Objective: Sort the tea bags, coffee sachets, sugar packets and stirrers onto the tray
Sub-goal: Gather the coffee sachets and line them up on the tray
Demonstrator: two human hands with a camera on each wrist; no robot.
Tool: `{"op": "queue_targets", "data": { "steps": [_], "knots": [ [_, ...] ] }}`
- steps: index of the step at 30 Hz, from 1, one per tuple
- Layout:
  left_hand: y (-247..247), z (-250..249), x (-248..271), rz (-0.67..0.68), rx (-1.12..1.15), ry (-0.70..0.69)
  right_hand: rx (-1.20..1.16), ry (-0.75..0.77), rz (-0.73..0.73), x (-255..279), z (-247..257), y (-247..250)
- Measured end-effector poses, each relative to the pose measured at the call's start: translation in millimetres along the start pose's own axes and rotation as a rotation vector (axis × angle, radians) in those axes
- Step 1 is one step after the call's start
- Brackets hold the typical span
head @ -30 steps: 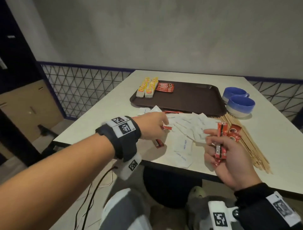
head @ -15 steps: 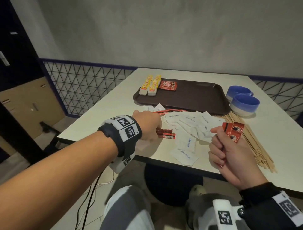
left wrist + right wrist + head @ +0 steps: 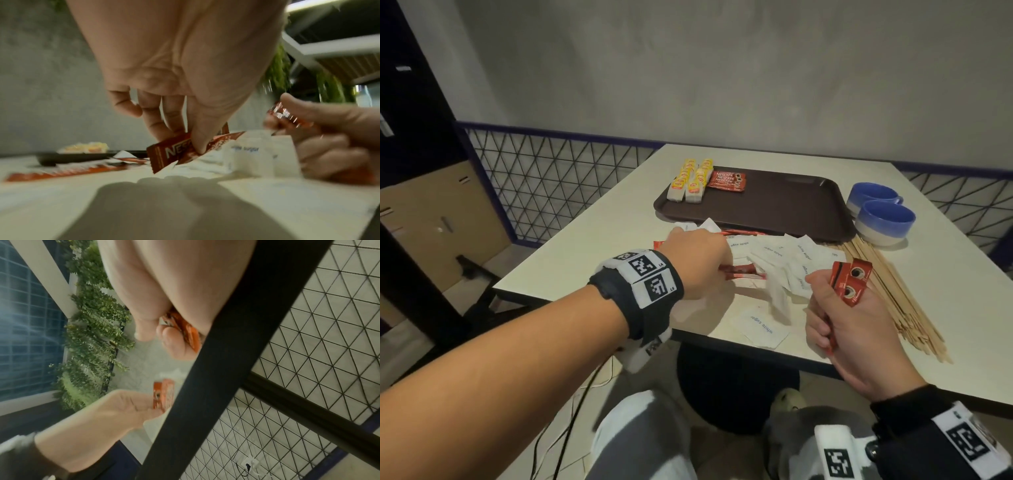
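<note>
Left hand (image 3: 693, 262) is down on the table (image 3: 592, 253) at about 9 o'clock from the sugar packets (image 3: 791, 260), thumb and fingertips (image 3: 198, 142) pinched on a red coffee sachet (image 3: 170, 154), other fingers loosely curled. Right hand (image 3: 849, 329) sits at roughly 4 o'clock of that pile, fingers wrapped tight around a small bunch of red sachets (image 3: 851, 281). Tray (image 3: 791, 209) is at 12 o'clock with tea bags (image 3: 690, 181) and one flat sachet (image 3: 726, 180) in its far left corner. Stirrers (image 3: 893, 294) lie at 3 o'clock, just beside two blue cups (image 3: 883, 219).
</note>
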State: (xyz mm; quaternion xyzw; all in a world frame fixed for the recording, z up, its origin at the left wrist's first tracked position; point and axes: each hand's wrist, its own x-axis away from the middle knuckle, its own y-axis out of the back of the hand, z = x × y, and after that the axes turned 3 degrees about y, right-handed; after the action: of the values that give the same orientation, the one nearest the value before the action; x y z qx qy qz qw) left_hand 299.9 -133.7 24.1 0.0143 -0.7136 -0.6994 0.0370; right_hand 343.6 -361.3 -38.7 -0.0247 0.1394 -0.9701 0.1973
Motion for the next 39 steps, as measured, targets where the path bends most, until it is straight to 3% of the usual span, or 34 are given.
{"op": "queue_targets", "data": {
  "steps": [3, 5, 9, 15, 23, 26, 30, 39],
  "knots": [
    [-0.6, -24.5, -3.9, 0.014, 0.340, -0.121, 0.012, 0.063, 0.035, 2.0, 1.2, -3.2],
    [-0.4, -44.9, -9.5, 0.028, 0.451, -0.188, 0.021, 0.078, 0.051, 2.9, 0.8, -6.3],
    [-1.4, -64.9, -26.5, -0.011, 0.472, -0.236, 0.020, 0.056, -0.024, -2.2, -0.3, -8.2],
    [-13.7, -60.2, -41.4, -0.073, 0.448, -0.198, 0.081, 0.012, -0.133, -11.8, -0.6, -15.2],
    [-2.2, -55.2, -43.4, 0.021, 0.651, -0.179, -0.022, 0.009, -0.263, -15.9, -3.6, -14.6],
    [15.0, -41.6, -55.6, -0.023, 0.562, -0.097, -0.119, 0.030, -0.391, -18.6, -4.0, -16.5],
    [34.4, -12.4, -73.0, -0.053, 0.241, 0.020, -0.197, 0.020, -0.481, -21.0, -4.0, -19.0],
    [14.9, 1.0, -97.2, 0.132, -0.039, 0.012, -0.206, 0.032, -0.519, -14.6, 0.5, -15.3]
  ]
}}
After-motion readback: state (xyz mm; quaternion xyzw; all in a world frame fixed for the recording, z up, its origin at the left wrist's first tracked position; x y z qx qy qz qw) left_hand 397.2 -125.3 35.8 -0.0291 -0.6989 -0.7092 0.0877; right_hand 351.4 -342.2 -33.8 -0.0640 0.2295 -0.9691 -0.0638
